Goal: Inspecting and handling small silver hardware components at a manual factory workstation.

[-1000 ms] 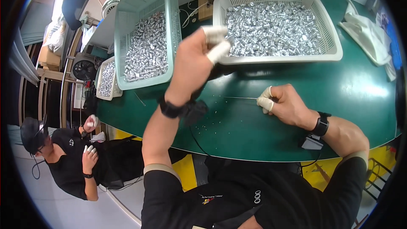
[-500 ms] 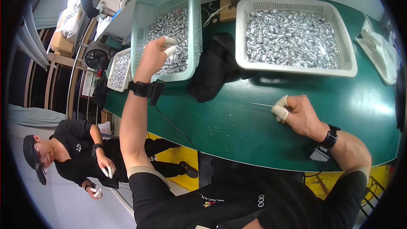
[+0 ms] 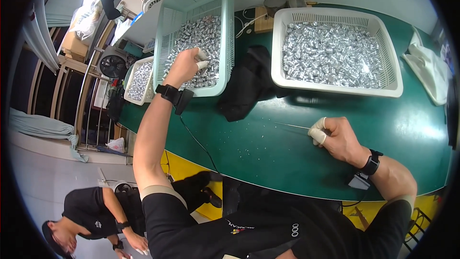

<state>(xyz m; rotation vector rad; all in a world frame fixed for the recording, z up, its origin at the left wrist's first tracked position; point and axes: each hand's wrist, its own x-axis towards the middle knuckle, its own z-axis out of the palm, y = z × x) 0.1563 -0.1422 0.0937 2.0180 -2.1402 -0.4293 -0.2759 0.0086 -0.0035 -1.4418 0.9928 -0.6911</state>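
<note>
My left hand (image 3: 188, 65) reaches into the pale green plastic basket (image 3: 226, 33), just above the heap of small shiny metal cylinders (image 3: 203, 31). Its thumb and finger wear pale finger cots and are bent with a gap between them; nothing shows in the gap. Low over the table's right half, my right hand (image 3: 339, 137) pinches a thin, pointed metal needle (image 3: 292, 125) between cot-covered fingers. The needle points left. Tiny pale crumbs (image 3: 251, 151) are scattered on the green table (image 3: 297, 163) near its tip.
A white basket (image 3: 338, 90) full of similar metal pieces stands at the back right, a smaller white one (image 3: 139, 84) at the far left. Black cloth (image 3: 244, 86) lies between the baskets, white cloth (image 3: 426, 69) far right. Another person (image 3: 91, 206) is at lower left.
My left hand has come down closer to the metal pieces in the green basket. My right hand keeps its pinch on the needle. The other person has bent lower.
</note>
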